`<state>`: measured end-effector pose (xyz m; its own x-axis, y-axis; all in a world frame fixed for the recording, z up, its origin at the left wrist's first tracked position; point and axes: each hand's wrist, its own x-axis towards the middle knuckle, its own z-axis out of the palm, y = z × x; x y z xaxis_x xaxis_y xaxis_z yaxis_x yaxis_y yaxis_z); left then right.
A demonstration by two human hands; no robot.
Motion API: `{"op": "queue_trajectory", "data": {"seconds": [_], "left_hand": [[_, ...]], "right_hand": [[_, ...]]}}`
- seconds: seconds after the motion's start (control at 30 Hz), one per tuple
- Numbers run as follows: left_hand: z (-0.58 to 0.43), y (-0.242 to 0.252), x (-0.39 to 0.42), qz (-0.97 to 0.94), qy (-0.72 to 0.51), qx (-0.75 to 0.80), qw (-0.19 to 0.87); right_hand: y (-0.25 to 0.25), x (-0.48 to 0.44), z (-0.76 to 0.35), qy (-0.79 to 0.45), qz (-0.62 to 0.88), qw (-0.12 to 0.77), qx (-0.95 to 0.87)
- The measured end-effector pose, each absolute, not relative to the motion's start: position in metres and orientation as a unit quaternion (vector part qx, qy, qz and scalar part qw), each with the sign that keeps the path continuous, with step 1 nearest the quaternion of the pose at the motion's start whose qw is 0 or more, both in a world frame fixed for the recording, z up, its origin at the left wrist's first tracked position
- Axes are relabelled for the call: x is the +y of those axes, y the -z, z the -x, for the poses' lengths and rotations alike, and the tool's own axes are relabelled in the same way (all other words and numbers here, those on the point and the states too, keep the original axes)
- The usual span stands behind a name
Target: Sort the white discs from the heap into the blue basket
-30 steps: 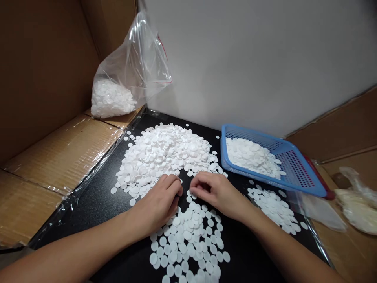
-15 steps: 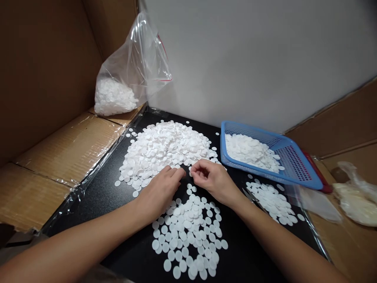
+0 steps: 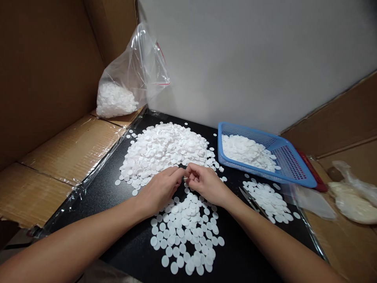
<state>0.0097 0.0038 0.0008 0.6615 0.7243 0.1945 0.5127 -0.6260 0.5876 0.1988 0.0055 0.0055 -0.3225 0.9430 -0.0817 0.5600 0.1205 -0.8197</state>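
Head view: the left hand [image 3: 160, 190] and right hand [image 3: 206, 184] meet fingertip to fingertip, both pinching one small white disc [image 3: 185, 179] just above the black mat [image 3: 100, 196], between the big heap [image 3: 166, 151] and the loose spread [image 3: 185, 232]; seemingly checking it, which calls for a light touch; blue basket [image 3: 294, 180], plastic bag [image 3: 132, 74] and cardboard walls [image 3: 44, 78] stand around.

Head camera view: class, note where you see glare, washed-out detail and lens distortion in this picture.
Head view: light is soft and even, shadows faint; glare streaks the clear plastic bag and the film edging the black mat; the big pile of white discs is nearly washed out; the wide lens stretches the forearms near the bottom corners.
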Motion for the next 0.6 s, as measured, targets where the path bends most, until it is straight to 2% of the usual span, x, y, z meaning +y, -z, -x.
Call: {"op": "queue_trajectory", "data": {"seconds": [0.2,0.4,0.6], "left_hand": [[-0.0041,-0.0041,0.0043,-0.828,-0.240,0.357,0.359],[-0.0007,-0.0082,0.0070,-0.782,-0.324,0.415,0.333],[0.0003,-0.0090,0.0083,-0.775,-0.326,0.418,0.343]], "right_hand": [[-0.0059,0.0064,-0.2010,-0.481,0.553,0.223,-0.642],[-0.0080,0.0071,-0.2005,-0.453,0.549,0.237,-0.661],[-0.0064,0.0070,-0.1978,-0.466,0.542,0.268,-0.646]]}}
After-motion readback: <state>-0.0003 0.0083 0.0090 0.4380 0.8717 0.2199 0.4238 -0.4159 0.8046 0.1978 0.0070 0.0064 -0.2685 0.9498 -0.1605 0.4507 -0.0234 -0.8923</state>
